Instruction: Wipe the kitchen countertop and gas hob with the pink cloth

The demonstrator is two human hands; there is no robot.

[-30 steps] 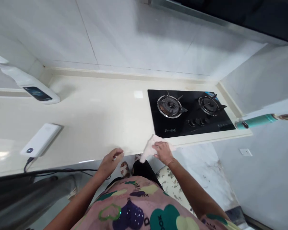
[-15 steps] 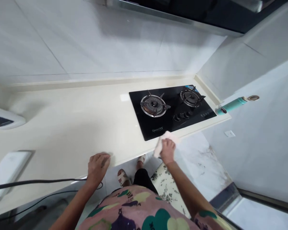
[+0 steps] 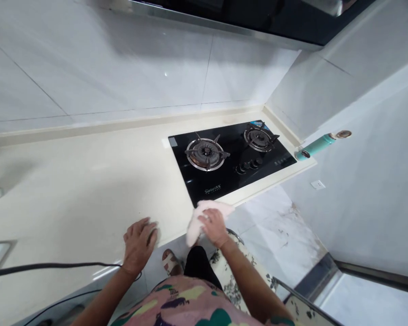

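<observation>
My right hand (image 3: 213,226) presses a pale pink cloth (image 3: 197,220) against the front edge of the cream countertop (image 3: 88,181), just in front of the black gas hob (image 3: 231,158). The fingers curl over the cloth, part of which hangs down past the edge. My left hand (image 3: 138,244) lies flat on the counter near its front edge, fingers spread, holding nothing.
The hob has two burners (image 3: 206,153) and a row of knobs (image 3: 248,165). A teal bottle (image 3: 314,147) lies at the counter's right end. A black cable (image 3: 47,267) runs along the counter front at left. White tiled wall behind, range hood above, marbled floor below.
The view has swung right, so the white devices at left have left the frame. My right hand with the cloth has slid left along the counter edge. My left hand has flattened onto the counter.
</observation>
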